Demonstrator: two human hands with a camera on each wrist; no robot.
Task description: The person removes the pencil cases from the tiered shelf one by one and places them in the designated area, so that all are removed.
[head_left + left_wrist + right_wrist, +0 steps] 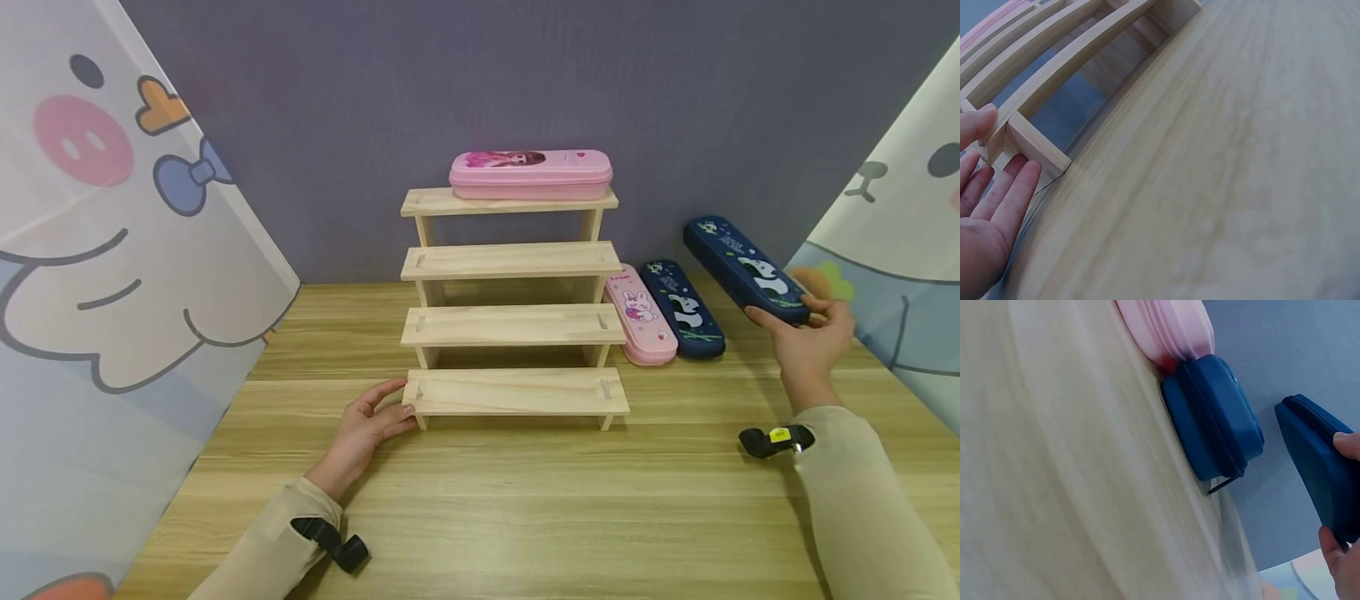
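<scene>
A four-step wooden display rack stands on the table, with a pink pencil case lying on its top step. My left hand holds the left end of the lowest step; in the left wrist view the thumb lies on the board and the fingers touch the leg below. In my right hand, a navy panda pencil case is gripped by its near end, raised above the table and tilted. The right wrist view shows thumb and fingers on opposite sides of that navy case.
A pink rabbit pencil case and another navy panda pencil case lie side by side on the wooden table, just right of the rack. Behind is a grey wall. Cartoon-printed panels flank both sides.
</scene>
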